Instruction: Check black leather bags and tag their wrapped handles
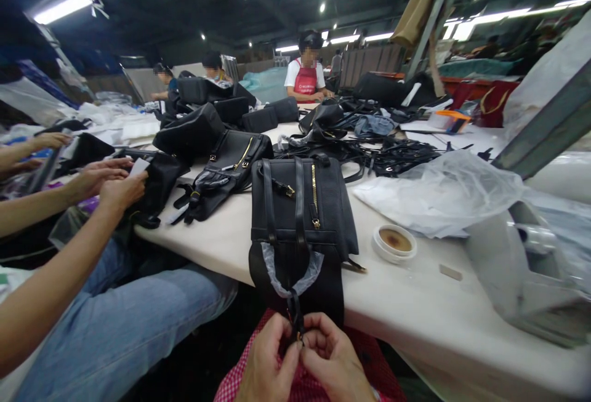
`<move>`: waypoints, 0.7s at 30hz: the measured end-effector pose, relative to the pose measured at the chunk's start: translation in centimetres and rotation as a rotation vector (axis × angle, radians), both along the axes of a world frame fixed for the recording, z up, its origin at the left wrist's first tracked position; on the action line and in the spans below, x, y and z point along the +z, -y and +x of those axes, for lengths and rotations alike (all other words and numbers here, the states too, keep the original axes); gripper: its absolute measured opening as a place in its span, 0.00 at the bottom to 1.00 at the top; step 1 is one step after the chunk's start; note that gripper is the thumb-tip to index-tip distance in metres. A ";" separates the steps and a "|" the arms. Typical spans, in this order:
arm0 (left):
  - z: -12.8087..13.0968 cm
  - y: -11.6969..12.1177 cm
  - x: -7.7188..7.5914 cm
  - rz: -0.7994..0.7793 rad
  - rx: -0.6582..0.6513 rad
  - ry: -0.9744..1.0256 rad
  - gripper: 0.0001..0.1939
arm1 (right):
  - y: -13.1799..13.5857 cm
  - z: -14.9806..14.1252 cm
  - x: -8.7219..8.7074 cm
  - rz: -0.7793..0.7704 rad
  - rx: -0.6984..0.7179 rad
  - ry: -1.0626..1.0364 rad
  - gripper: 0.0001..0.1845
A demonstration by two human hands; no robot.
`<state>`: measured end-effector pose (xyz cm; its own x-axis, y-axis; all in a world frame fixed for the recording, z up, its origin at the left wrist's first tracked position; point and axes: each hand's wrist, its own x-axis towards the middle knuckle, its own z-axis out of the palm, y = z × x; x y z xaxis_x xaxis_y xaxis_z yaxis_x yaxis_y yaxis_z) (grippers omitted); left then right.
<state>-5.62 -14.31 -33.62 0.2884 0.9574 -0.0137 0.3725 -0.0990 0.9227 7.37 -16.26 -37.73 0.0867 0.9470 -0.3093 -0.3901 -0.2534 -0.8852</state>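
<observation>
Pinching a thin black strap end (298, 328) at bottom centre, the left hand (272, 356) and right hand (332, 356) meet fingertip to fingertip; the black backpack with gold zipper (300, 205) lies mid-frame, overhanging the white table (415, 303).

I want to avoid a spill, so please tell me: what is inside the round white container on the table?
The container holds a yellowish-brown substance with a darker patch near its middle. What lies below that surface is covered and cannot be seen.
</observation>
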 end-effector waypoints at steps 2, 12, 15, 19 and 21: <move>-0.3 0.0 -0.2 -0.006 -0.017 0.003 0.02 | 0.0 -0.1 0.0 0.009 -0.032 0.038 0.16; -0.4 0.1 0.1 -0.238 -0.065 0.293 0.05 | 0.3 0.7 1.0 -0.016 0.013 -0.055 0.20; 0.1 0.3 -0.1 -0.233 0.055 0.366 0.07 | 0.6 1.4 1.7 -0.001 0.073 -0.156 0.24; 0.4 0.2 -0.7 -0.411 0.031 0.549 0.13 | 0.6 1.7 1.4 -0.039 0.184 -0.193 0.29; 0.4 0.1 -1.1 -0.521 0.002 0.610 0.16 | 0.5 1.4 0.9 -0.058 0.199 -0.165 0.30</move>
